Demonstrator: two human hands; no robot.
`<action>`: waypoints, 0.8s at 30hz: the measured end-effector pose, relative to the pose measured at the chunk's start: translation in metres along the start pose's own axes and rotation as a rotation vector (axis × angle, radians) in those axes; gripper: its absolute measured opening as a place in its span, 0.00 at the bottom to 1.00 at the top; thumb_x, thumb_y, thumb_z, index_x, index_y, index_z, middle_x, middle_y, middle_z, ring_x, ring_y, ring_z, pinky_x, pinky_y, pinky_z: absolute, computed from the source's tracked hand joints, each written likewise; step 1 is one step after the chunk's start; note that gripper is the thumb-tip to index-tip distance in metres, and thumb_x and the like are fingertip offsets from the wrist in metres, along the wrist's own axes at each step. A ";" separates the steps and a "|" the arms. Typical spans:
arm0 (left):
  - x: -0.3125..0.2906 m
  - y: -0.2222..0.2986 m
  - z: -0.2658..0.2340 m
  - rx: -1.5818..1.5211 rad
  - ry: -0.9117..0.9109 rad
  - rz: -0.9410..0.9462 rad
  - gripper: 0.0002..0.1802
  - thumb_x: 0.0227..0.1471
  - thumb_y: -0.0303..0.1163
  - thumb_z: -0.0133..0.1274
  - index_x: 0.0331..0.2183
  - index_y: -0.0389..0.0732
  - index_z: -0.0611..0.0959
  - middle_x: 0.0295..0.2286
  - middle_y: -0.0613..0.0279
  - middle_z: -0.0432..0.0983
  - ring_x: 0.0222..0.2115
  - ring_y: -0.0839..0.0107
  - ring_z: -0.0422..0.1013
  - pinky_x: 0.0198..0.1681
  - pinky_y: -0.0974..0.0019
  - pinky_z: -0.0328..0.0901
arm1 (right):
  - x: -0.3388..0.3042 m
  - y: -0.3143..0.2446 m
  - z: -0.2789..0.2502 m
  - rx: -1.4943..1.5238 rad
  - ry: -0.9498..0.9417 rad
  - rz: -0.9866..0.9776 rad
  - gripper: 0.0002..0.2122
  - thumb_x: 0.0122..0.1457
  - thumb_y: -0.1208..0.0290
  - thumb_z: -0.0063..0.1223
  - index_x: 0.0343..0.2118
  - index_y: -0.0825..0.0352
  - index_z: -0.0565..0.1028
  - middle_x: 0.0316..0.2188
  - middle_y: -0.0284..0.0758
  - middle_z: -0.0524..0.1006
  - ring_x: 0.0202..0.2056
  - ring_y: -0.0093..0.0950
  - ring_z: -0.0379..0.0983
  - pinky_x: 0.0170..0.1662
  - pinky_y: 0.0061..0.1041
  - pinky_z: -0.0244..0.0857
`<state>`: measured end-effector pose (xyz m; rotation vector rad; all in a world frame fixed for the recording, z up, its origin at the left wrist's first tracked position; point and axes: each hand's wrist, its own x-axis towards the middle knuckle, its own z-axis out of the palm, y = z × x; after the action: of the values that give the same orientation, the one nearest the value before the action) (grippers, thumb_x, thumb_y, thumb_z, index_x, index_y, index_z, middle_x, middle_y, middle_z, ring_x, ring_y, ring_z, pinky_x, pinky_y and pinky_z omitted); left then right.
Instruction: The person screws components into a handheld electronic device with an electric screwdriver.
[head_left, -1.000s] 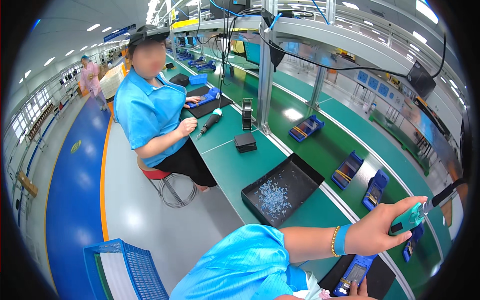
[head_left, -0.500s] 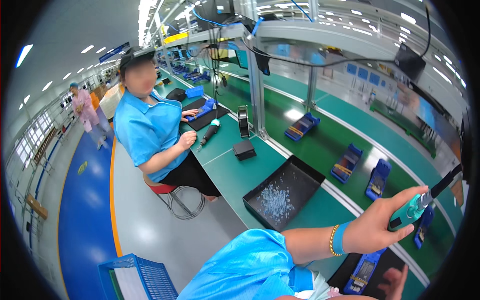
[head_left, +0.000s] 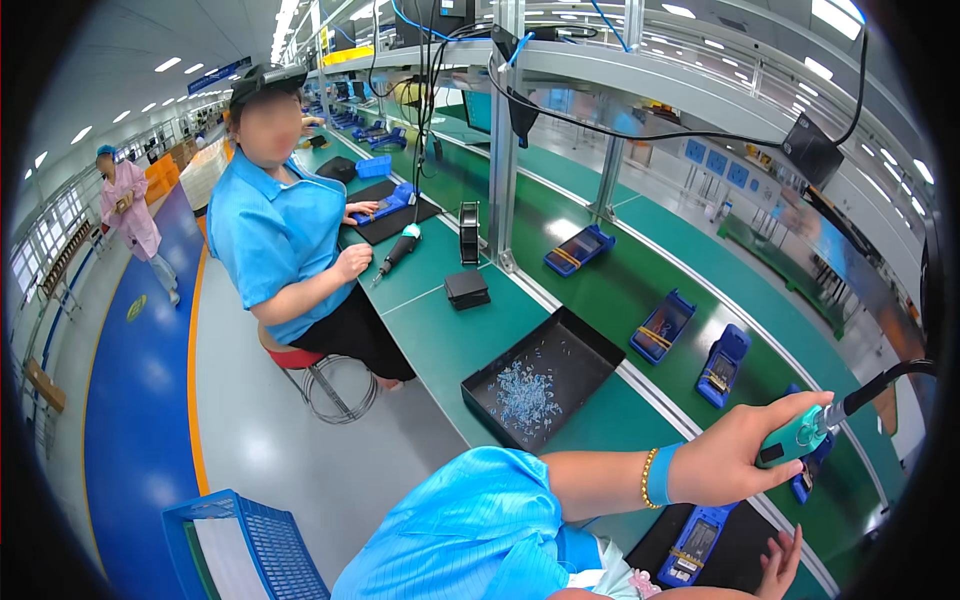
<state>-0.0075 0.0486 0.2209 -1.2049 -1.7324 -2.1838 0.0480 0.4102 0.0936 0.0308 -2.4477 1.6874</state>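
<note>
My left hand (head_left: pixel 722 462), with a blue wristband and gold bracelet, is closed round a teal electric screwdriver (head_left: pixel 795 437) with a black cable. Its tip is hidden. Below that hand, a blue handheld device (head_left: pixel 697 545) with a yellowish band across it lies on a black mat (head_left: pixel 655 541). Beside the device, at the lower edge, my right hand (head_left: pixel 780 565) has its fingers apart and holds nothing visible. A black tray (head_left: pixel 596 362) with many small pale-blue parts stands on the green bench near my left forearm.
Blue devices (head_left: pixel 663 325) line the green strip behind the bench. A co-worker (head_left: pixel 285 220) in blue sits at the left, with a second screwdriver (head_left: pixel 398 254) nearby. A metal post (head_left: pixel 503 190) rises from the bench, past a black spool (head_left: pixel 469 232). A blue basket (head_left: pixel 262 545) stands lower left.
The whole scene has shifted left and slightly up in the picture. My left hand still grips the screwdriver. My right hand, blurred before, shows more sharply now.
</note>
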 end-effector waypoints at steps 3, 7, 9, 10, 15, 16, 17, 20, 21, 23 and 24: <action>0.000 -0.008 0.002 0.034 0.045 0.127 0.40 0.51 0.24 0.54 0.63 0.41 0.59 0.46 0.50 0.74 0.43 0.59 0.74 0.47 0.61 0.66 | 0.013 0.023 -0.010 -0.497 0.332 0.128 0.22 0.63 0.64 0.51 0.58 0.69 0.68 0.51 0.48 0.74 0.51 0.40 0.72 0.55 0.34 0.64; 0.002 -0.006 0.004 0.019 0.039 0.141 0.40 0.50 0.23 0.54 0.63 0.40 0.58 0.43 0.52 0.76 0.42 0.59 0.74 0.49 0.61 0.65 | 0.014 0.059 -0.014 -0.639 0.294 0.152 0.18 0.63 0.63 0.51 0.51 0.70 0.74 0.47 0.47 0.77 0.49 0.41 0.73 0.53 0.33 0.65; 0.003 -0.008 0.005 0.018 0.047 0.156 0.41 0.50 0.23 0.54 0.63 0.40 0.58 0.42 0.53 0.76 0.42 0.59 0.74 0.50 0.61 0.65 | 0.020 0.073 -0.023 -0.704 0.246 0.091 0.18 0.63 0.63 0.51 0.50 0.70 0.74 0.47 0.47 0.77 0.48 0.41 0.73 0.54 0.33 0.65; 0.004 -0.009 0.006 0.021 0.055 0.174 0.41 0.49 0.22 0.54 0.63 0.39 0.58 0.42 0.53 0.77 0.42 0.59 0.74 0.50 0.61 0.64 | 0.021 0.072 -0.021 -0.765 0.196 0.026 0.18 0.63 0.63 0.51 0.50 0.70 0.75 0.47 0.47 0.77 0.48 0.40 0.73 0.54 0.33 0.65; 0.003 -0.008 0.006 -0.028 0.019 0.110 0.41 0.48 0.21 0.55 0.63 0.39 0.58 0.42 0.53 0.77 0.43 0.59 0.73 0.51 0.60 0.64 | 0.020 0.078 -0.018 -0.665 0.229 0.089 0.15 0.61 0.67 0.54 0.48 0.70 0.76 0.46 0.48 0.77 0.47 0.40 0.73 0.54 0.33 0.65; 0.003 -0.009 0.005 -0.031 0.004 0.088 0.42 0.48 0.21 0.55 0.63 0.39 0.58 0.43 0.52 0.76 0.44 0.57 0.73 0.52 0.60 0.64 | 0.020 0.076 -0.016 -0.664 0.238 0.104 0.15 0.61 0.67 0.54 0.47 0.71 0.77 0.46 0.49 0.76 0.47 0.41 0.73 0.53 0.33 0.65; 0.003 -0.011 0.005 -0.030 0.004 0.085 0.42 0.48 0.21 0.55 0.63 0.39 0.58 0.43 0.52 0.76 0.44 0.57 0.73 0.52 0.60 0.64 | 0.020 0.073 -0.013 -0.664 0.247 0.119 0.15 0.60 0.68 0.55 0.47 0.71 0.77 0.46 0.49 0.76 0.47 0.41 0.73 0.53 0.33 0.65; 0.001 -0.016 0.006 0.066 0.051 0.167 0.42 0.47 0.21 0.55 0.63 0.38 0.59 0.48 0.48 0.73 0.46 0.52 0.72 0.52 0.59 0.64 | 0.016 0.059 -0.007 -0.761 0.219 0.034 0.15 0.61 0.68 0.54 0.47 0.71 0.77 0.46 0.48 0.76 0.47 0.41 0.73 0.53 0.33 0.65; 0.003 -0.015 0.005 0.052 0.024 0.170 0.42 0.47 0.21 0.55 0.62 0.38 0.59 0.50 0.47 0.71 0.46 0.50 0.71 0.52 0.59 0.64 | 0.016 0.059 -0.007 -0.761 0.216 0.037 0.15 0.61 0.68 0.54 0.47 0.71 0.77 0.46 0.48 0.76 0.47 0.41 0.73 0.53 0.33 0.65; 0.003 -0.016 0.006 0.038 -0.002 0.171 0.42 0.47 0.21 0.55 0.62 0.38 0.59 0.52 0.46 0.70 0.47 0.48 0.71 0.52 0.59 0.64 | 0.016 0.058 -0.008 -0.813 0.224 0.045 0.15 0.61 0.67 0.53 0.47 0.71 0.77 0.46 0.48 0.76 0.47 0.42 0.73 0.53 0.33 0.65; 0.004 -0.018 0.008 0.063 0.033 0.236 0.41 0.47 0.20 0.55 0.62 0.38 0.59 0.48 0.45 0.72 0.45 0.51 0.72 0.50 0.59 0.65 | 0.016 0.056 -0.006 -0.811 0.222 0.044 0.15 0.61 0.67 0.53 0.47 0.71 0.77 0.46 0.48 0.76 0.47 0.42 0.73 0.53 0.33 0.65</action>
<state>-0.0153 0.0629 0.2100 -1.2785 -1.5448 -1.9879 0.0265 0.4377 0.0461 -0.2922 -2.7538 0.5613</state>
